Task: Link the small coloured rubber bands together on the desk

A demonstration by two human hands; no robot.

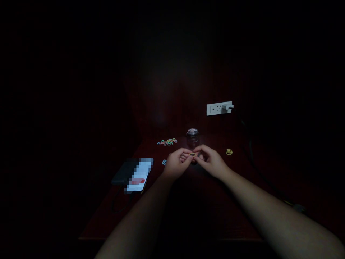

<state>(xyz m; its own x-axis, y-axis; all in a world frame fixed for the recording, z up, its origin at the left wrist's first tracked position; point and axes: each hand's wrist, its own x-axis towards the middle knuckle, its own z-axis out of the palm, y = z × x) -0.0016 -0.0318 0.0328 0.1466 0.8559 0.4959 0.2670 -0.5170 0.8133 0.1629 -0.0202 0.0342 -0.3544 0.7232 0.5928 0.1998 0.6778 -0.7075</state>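
**Two hands, one tiny band, very dark desk**

So the room is almost pitch black, only the middle of the dark reddish wooden desk [210, 219] gets any light. Both hands meet right in that lit patch, which is probably why they're held out there and not closer in.

The left hand [176, 163] and right hand [210, 162] are pinching one small yellow-orange rubber loop [192, 154] between them, fingertips from each side, rest of the fingers curled in. It's held just above the desk, stretched flat like a little oval. Both grips are closed tight on it, thumb against forefinger as far as I can tell.

Just behind the hands sits a small clear glass jar [192, 136], close enough to reach without shifting the arms. To its left there's a loose scatter of multicoloured small loops [167, 142], spread out flat so each one can be picked singly. One light blue loop [164, 162] lies beside the left hand, and a little yellow bunch of loops [229, 152] sits off to the right.

Further left, a phone with a lit screen [138, 176] rests on a dark flat slab [122, 173], out of the way. A white wall socket strip [219, 108] with a plug in it is on the back panel, with a dark cable [256, 165] running down the right side.
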